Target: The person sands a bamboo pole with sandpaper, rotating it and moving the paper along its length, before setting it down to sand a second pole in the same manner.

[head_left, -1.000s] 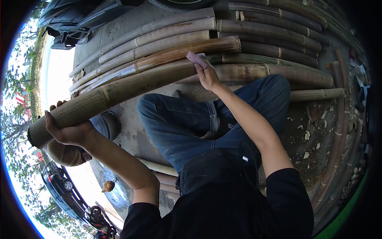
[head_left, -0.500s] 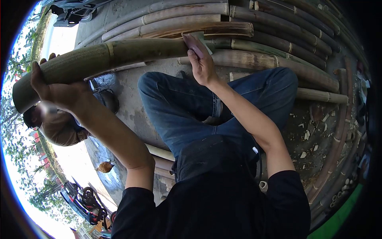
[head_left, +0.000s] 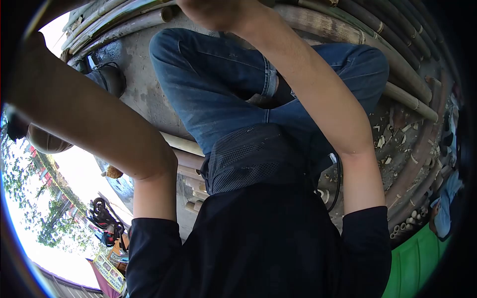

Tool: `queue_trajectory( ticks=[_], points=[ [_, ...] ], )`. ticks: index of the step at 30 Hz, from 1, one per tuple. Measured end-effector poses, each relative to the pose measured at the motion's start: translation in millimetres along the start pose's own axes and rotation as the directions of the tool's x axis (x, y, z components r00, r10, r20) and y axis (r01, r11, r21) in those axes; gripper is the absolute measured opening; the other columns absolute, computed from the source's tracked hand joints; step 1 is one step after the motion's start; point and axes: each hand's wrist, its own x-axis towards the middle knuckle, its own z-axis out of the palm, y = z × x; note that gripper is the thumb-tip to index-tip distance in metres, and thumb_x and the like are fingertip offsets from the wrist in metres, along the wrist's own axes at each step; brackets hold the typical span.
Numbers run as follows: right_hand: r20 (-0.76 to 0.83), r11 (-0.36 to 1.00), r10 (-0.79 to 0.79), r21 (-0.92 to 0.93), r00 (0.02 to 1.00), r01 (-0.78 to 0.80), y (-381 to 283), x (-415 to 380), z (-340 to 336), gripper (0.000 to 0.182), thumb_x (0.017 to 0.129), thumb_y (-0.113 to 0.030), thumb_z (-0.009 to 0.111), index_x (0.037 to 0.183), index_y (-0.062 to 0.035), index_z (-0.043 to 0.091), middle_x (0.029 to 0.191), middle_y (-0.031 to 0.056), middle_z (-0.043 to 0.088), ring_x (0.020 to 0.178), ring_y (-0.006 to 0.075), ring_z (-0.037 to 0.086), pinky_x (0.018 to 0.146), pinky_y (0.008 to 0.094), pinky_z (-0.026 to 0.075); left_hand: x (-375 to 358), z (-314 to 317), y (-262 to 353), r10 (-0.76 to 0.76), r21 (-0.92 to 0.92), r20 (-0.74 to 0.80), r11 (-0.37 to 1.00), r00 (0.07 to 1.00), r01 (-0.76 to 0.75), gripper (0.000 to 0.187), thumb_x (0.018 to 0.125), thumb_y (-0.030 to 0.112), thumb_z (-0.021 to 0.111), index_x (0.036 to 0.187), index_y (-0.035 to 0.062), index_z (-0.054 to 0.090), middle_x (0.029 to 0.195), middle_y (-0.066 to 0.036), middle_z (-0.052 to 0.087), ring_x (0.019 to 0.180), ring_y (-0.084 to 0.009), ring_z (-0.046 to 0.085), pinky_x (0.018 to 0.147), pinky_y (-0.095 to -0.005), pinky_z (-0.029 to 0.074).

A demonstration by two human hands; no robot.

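Both arms are raised towards the top of the view. My left hand [head_left: 26, 55] is dark and cut off at the left edge, so its fingers cannot be made out. Beside it, a brown, shadowed strip [head_left: 67, 11] crosses the top left corner; it may be part of the bamboo pole, but too little shows to be sure. My right hand [head_left: 213, 12] is blurred at the top edge above my knees, its fingers out of sight. Whether it holds the sanding pad seen earlier is hidden.
Bamboo poles [head_left: 318, 22] lie along the ground ahead and to the right. Pale chips [head_left: 382, 141] litter the floor beside my crossed legs [head_left: 208, 84]. Another person [head_left: 42, 139] is at the left, a chicken [head_left: 113, 172] nearby. At the far right is another person [head_left: 442, 213].
Both hands have risen to the top edge, and the bamboo pole has mostly left the view. The sanding pad no longer shows. My view has tilted down towards my body.
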Motion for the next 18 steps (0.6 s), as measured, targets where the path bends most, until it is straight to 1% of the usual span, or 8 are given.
queue_trajectory(
  ticks=[4, 6, 9, 13, 15, 16, 17, 18],
  points=[
    [-0.073, 0.945, 0.078, -0.311, 0.994, -0.098, 62, -79, -51, 0.047, 0.109, -0.029, 0.042, 0.147, -0.0033, 0.05, 0.136, 0.0245, 0.061, 0.125, 0.0387, 0.059, 0.103, 0.0424, 0.046, -9, -3, 5, 0.002, -0.001, -0.026, 1.0, 1.0, -0.002, 0.048, 0.089, 0.036, 0.059, 0.113, -0.0049, 0.06, 0.096, -0.022, 0.068, 0.088, -0.0354, 0.071, 0.087, -0.0451, 0.058],
    [-0.099, 0.649, 0.609, -0.508, 0.787, -0.566, 90, -134, -96, 0.041, 0.11, -0.032, 0.044, 0.143, -0.0121, 0.057, 0.127, 0.014, 0.07, 0.118, 0.0259, 0.065, 0.097, 0.0323, 0.049, -8, -4, 5, 0.001, -0.002, -0.035, 1.0, 0.999, -0.001, 0.049, 0.089, 0.037, 0.059, 0.113, -0.0051, 0.06, 0.096, -0.022, 0.068, 0.089, -0.0356, 0.071, 0.087, -0.0452, 0.058],
    [-0.093, 0.712, 0.453, -0.562, 0.887, -0.422, 126, -180, -143, 0.044, 0.11, -0.034, 0.042, 0.15, -0.0204, 0.049, 0.124, 0.0146, 0.069, 0.106, 0.033, 0.066, 0.095, 0.0389, 0.05, -13, -2, 5, -0.01, -0.007, -0.037, 1.0, 0.999, 0.01, 0.05, 0.089, 0.038, 0.058, 0.114, -0.0053, 0.061, 0.097, -0.023, 0.069, 0.09, -0.036, 0.071, 0.087, -0.0454, 0.057],
    [-0.071, 0.48, 0.633, -0.745, 0.771, -0.463, 117, -172, -143, 0.046, 0.109, -0.035, 0.041, 0.154, -0.0244, 0.045, 0.124, 0.0161, 0.068, 0.121, 0.0345, 0.062, 0.099, 0.0405, 0.049, -18, 0, 7, -0.016, -0.006, -0.04, 1.0, 0.999, 0.016, 0.051, 0.089, 0.039, 0.057, 0.114, -0.0056, 0.061, 0.099, -0.023, 0.069, 0.09, -0.0365, 0.071, 0.088, -0.0456, 0.057],
    [-0.129, 0.522, 0.646, -0.645, 0.753, -0.558, 105, -157, -126, 0.055, 0.104, -0.033, 0.052, 0.156, -0.022, 0.041, 0.129, 0.018, 0.064, 0.122, 0.0357, 0.059, 0.102, 0.0438, 0.048, -20, 3, 9, -0.017, -0.004, -0.038, 1.0, 0.999, 0.017, 0.052, 0.089, 0.039, 0.057, 0.115, -0.0057, 0.061, 0.099, -0.023, 0.069, 0.091, -0.0368, 0.071, 0.088, -0.0457, 0.057],
    [-0.102, 0.471, 0.731, -0.641, 0.675, -0.607, 89, -142, -123, 0.05, 0.109, -0.03, 0.039, 0.15, -0.0018, 0.044, 0.142, 0.0247, 0.057, 0.134, 0.0423, 0.051, 0.108, 0.0438, 0.044, -21, 4, 10, -0.019, -0.004, -0.041, 1.0, 0.999, 0.019, 0.052, 0.089, 0.04, 0.057, 0.115, -0.0058, 0.061, 0.1, -0.023, 0.069, 0.091, -0.0369, 0.071, 0.088, -0.0457, 0.057],
    [-0.111, 0.636, 0.521, -0.611, 0.846, -0.471, 97, -152, -114, 0.053, 0.11, -0.032, 0.038, 0.152, -0.001, 0.04, 0.144, 0.0258, 0.054, 0.135, 0.0447, 0.049, 0.108, 0.0464, 0.043, -22, 5, 11, -0.018, -0.003, -0.046, 1.0, 0.999, 0.018, 0.053, 0.089, 0.04, 0.056, 0.115, -0.0059, 0.061, 0.1, -0.023, 0.069, 0.091, -0.037, 0.071, 0.089, -0.0458, 0.057],
    [-0.108, 0.676, 0.494, -0.577, 0.863, -0.459, 88, -142, -104, 0.053, 0.11, -0.031, 0.038, 0.153, -0.0013, 0.04, 0.146, 0.026, 0.052, 0.136, 0.0447, 0.048, 0.109, 0.0465, 0.042, -23, 6, 12, -0.019, -0.002, -0.053, 1.0, 0.998, 0.019, 0.053, 0.089, 0.04, 0.056, 0.115, -0.0059, 0.061, 0.1, -0.023, 0.069, 0.092, -0.0371, 0.071, 0.089, -0.0458, 0.057]
  ],
)
